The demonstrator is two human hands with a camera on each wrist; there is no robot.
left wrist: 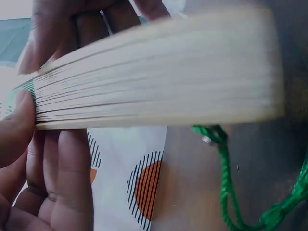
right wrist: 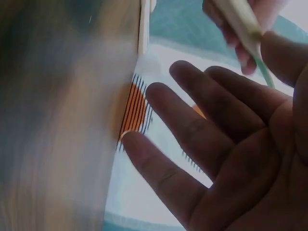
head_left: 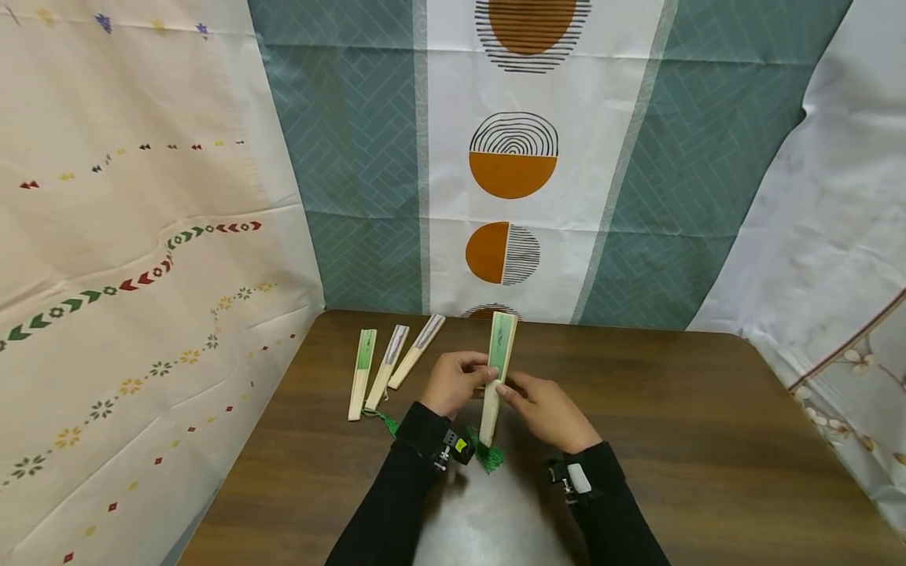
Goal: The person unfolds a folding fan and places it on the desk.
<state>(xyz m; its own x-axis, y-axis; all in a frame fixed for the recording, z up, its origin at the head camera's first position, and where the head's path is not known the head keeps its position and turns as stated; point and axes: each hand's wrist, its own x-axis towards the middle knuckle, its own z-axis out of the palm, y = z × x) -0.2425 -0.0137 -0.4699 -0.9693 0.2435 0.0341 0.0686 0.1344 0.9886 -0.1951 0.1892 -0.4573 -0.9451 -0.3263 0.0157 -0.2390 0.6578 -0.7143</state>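
My left hand [head_left: 456,384] pinches a folded bamboo folding fan [head_left: 499,346] upright, its thumb on the front and its fingers behind. The upper part of the fan is green, the lower part bare pale ribs [left wrist: 159,72]. A green tassel [head_left: 490,457] hangs from its lower end, its cord [left wrist: 226,168] looped. On the fan's other side is my right hand [head_left: 548,409]. Its thumb [right wrist: 286,55] touches the fan's edge, while its other fingers stretch out straight and spread.
Three more folded fans lie at the left on the brown wooden table [head_left: 679,424]: a green-topped fan [head_left: 361,373], a grey-patterned fan [head_left: 388,365] and a slanted fan [head_left: 418,351]. Another green tassel [head_left: 389,423] trails beside them. A patterned cloth [head_left: 354,157] hangs behind the table.
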